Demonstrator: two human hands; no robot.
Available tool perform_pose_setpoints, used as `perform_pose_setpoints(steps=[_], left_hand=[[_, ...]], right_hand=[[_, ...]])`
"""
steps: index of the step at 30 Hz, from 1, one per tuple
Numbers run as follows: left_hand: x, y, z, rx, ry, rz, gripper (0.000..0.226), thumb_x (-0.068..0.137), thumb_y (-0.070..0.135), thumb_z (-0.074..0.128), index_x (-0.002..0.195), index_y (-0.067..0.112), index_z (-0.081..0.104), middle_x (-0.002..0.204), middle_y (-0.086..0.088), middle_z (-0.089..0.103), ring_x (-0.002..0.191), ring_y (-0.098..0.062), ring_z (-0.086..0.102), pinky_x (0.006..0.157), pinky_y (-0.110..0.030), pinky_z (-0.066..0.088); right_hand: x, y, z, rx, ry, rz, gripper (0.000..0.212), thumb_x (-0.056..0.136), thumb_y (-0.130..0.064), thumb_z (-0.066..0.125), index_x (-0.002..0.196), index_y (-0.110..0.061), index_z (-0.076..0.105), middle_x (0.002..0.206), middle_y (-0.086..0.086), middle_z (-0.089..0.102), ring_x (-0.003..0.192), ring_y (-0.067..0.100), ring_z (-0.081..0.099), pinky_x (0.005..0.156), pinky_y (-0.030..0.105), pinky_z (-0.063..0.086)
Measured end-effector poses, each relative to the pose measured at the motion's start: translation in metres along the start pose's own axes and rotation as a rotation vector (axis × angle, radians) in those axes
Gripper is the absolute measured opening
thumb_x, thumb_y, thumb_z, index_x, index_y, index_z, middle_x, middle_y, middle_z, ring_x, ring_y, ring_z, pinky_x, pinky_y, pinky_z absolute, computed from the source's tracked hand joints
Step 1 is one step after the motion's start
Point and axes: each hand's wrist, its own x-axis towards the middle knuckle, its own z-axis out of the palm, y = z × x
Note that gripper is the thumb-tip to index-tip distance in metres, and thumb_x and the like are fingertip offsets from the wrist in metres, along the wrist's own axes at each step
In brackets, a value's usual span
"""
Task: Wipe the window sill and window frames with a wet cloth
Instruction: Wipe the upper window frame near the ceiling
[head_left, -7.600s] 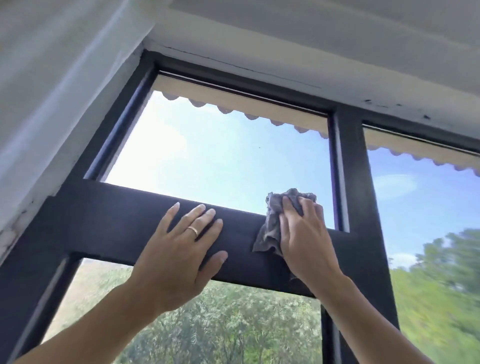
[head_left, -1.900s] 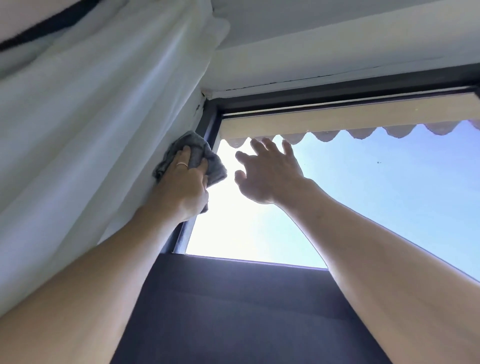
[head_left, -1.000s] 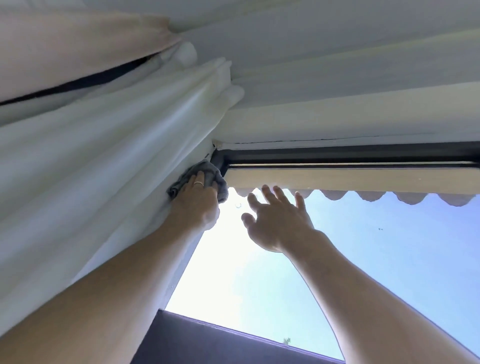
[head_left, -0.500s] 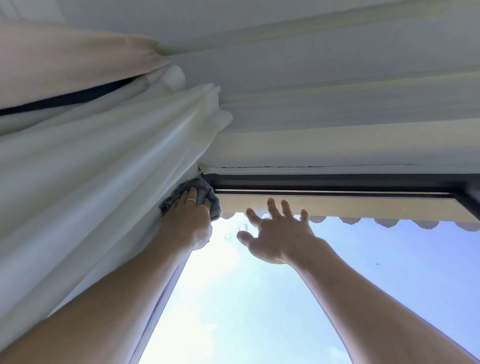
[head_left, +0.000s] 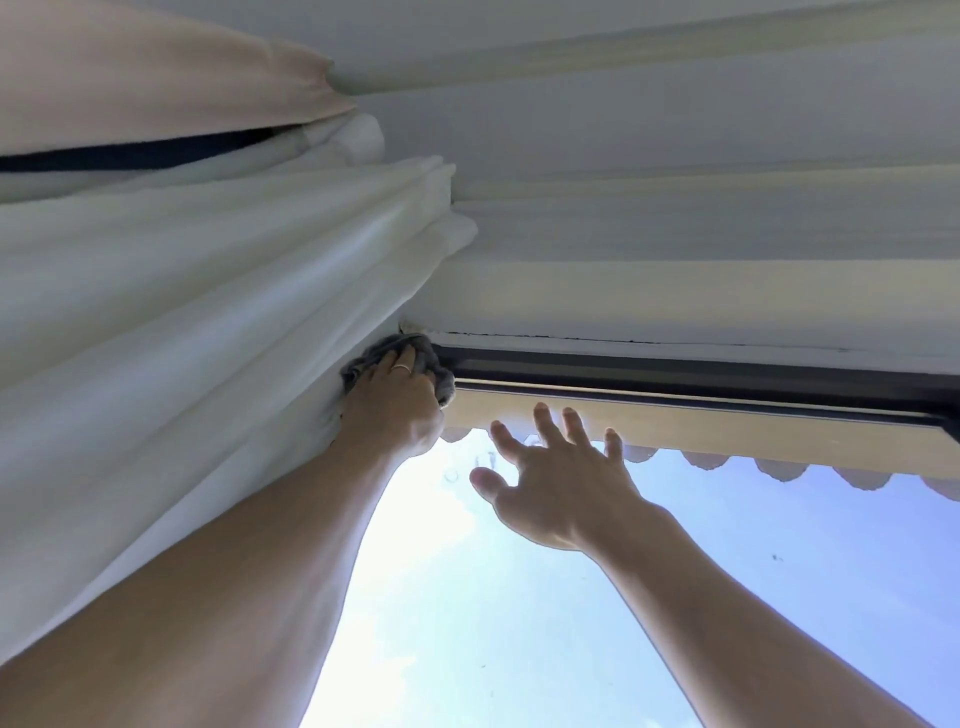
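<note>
Cloth (head_left: 410, 358): grey, soft, limp, light by its look; bunched in the top-left corner of the window frame (head_left: 675, 375), beside the curtain (head_left: 218, 322). Left hand (head_left: 392, 410) fingers grasp it; best gripped as a wad. Right hand (head_left: 556, 488) fingers spread, released, below the frame.

Both forearms bare, no sleeves in view. Left hand (head_left: 392, 410) has thin band ring (head_left: 400, 368) on one finger. Right hand (head_left: 558, 491) unadorned.
</note>
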Motion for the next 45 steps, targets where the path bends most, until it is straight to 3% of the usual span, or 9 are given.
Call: perform_pose_setpoints(steps=[5,11,18,24,28,32,34,39,45], left_hand=[[-0.004,0.018,-0.01,0.052,-0.075,0.218,0.058,0.1,0.02,0.035,0.156,0.026,0.019,0.164,0.004,-0.003,0.151,-0.017,0.0,0.121,-0.034,0.004],[0.007,-0.002,-0.007,0.104,-0.141,0.016,0.06,0.1,0.019,0.029,0.157,0.023,0.01,0.164,-0.002,-0.009,0.151,-0.021,-0.003,0.123,-0.04,0.002],[0.003,0.031,-0.015,0.089,-0.177,0.2,0.061,0.1,0.015,0.031,0.156,0.031,0.014,0.164,0.0,-0.008,0.151,-0.02,-0.001,0.122,-0.04,0.007],[0.002,0.056,-0.011,-0.048,-0.15,0.199,0.061,0.098,0.014,0.035,0.152,0.041,0.025,0.164,-0.006,-0.004,0.151,-0.024,-0.002,0.121,-0.046,0.005],[-0.001,0.092,-0.009,-0.133,-0.123,0.332,0.058,0.1,0.017,0.036,0.149,0.046,0.028,0.165,-0.001,-0.006,0.151,-0.019,-0.006,0.121,-0.045,0.004],[0.005,0.066,-0.005,-0.117,-0.154,0.184,0.054,0.101,0.021,0.034,0.147,0.05,0.028,0.164,0.0,-0.007,0.151,-0.019,-0.007,0.12,-0.05,0.004],[0.004,0.069,-0.004,-0.169,-0.125,0.14,0.053,0.101,0.02,0.034,0.146,0.047,0.034,0.164,-0.001,-0.007,0.151,-0.02,-0.007,0.12,-0.05,0.004],[-0.002,0.118,-0.005,-0.226,-0.114,0.384,0.061,0.098,0.011,0.038,0.145,0.05,0.033,0.164,0.001,-0.007,0.151,-0.018,-0.009,0.121,-0.045,0.006],[-0.001,0.101,-0.005,-0.213,-0.101,0.22,0.061,0.099,0.011,0.035,0.145,0.051,0.034,0.165,0.001,-0.005,0.151,-0.016,-0.008,0.121,-0.043,0.006]], right_hand=[[-0.001,-0.002,0.0,0.009,-0.02,-0.002,0.063,0.099,-0.063,0.017,0.155,-0.042,-0.002,0.164,0.001,-0.018,0.15,0.027,-0.019,0.118,0.057,-0.007],[0.0,0.006,-0.003,0.028,-0.056,-0.025,0.064,0.099,-0.064,0.019,0.155,-0.042,-0.002,0.163,-0.001,-0.019,0.149,0.025,-0.02,0.119,0.055,-0.009],[-0.007,0.026,-0.015,0.071,-0.034,-0.075,0.071,0.099,-0.059,0.032,0.157,-0.033,0.001,0.165,0.002,-0.011,0.151,0.019,-0.014,0.12,0.049,-0.007],[-0.029,0.066,-0.016,-0.087,-0.035,0.233,0.078,0.091,-0.076,0.018,0.156,-0.037,0.0,0.163,0.011,-0.015,0.149,0.038,-0.015,0.11,0.068,-0.009],[-0.026,0.069,-0.023,-0.021,-0.078,0.199,0.079,0.091,-0.075,0.026,0.156,-0.039,0.002,0.164,0.008,-0.012,0.15,0.037,-0.01,0.119,0.057,0.004],[-0.037,0.089,-0.028,-0.002,-0.1,0.112,0.073,0.095,-0.07,0.028,0.156,-0.041,0.0,0.164,-0.001,-0.014,0.151,0.025,-0.012,0.122,0.046,0.002],[-0.039,0.092,-0.025,-0.012,-0.079,0.09,0.071,0.097,-0.067,0.026,0.156,-0.039,-0.002,0.164,0.0,-0.015,0.151,0.025,-0.013,0.122,0.044,0.0],[-0.038,0.093,-0.027,0.075,-0.083,0.053,0.073,0.098,-0.062,0.034,0.157,-0.033,0.003,0.164,0.0,-0.014,0.151,0.026,-0.014,0.121,0.043,0.001],[-0.065,0.139,-0.036,0.0,-0.007,0.085,0.066,0.101,-0.059,0.026,0.157,-0.029,0.007,0.165,-0.001,-0.013,0.152,0.019,-0.007,0.122,0.045,0.001]])
